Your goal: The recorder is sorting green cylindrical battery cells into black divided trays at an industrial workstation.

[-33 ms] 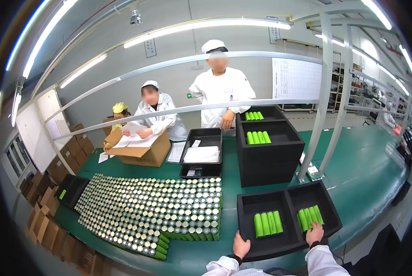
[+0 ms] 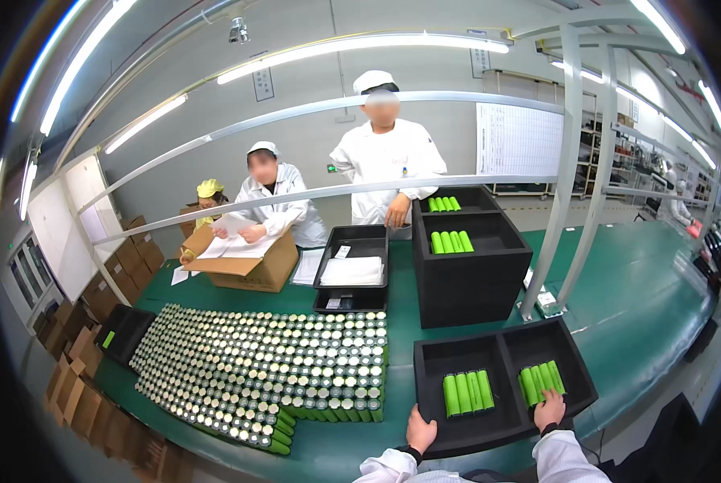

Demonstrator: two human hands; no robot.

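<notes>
A black two-compartment foam tray sits in front of me on the green table. My left hand grips its near left corner, thumb over the rim and fingers hidden behind the wall. In the left compartment lies a row of several green cylindrical battery cells. A similar row of green battery cells lies in the right compartment. Over the tray's near wall, my right hand reaches to the near ends of that row, its bent fingers on the cells; the undersides of the fingers are hidden.
A large block of upright battery cells stands left of the tray. Beyond are a tall black foam box, black plastic trays and a cardboard box. Metal rails cross above. Several co-workers are across the table.
</notes>
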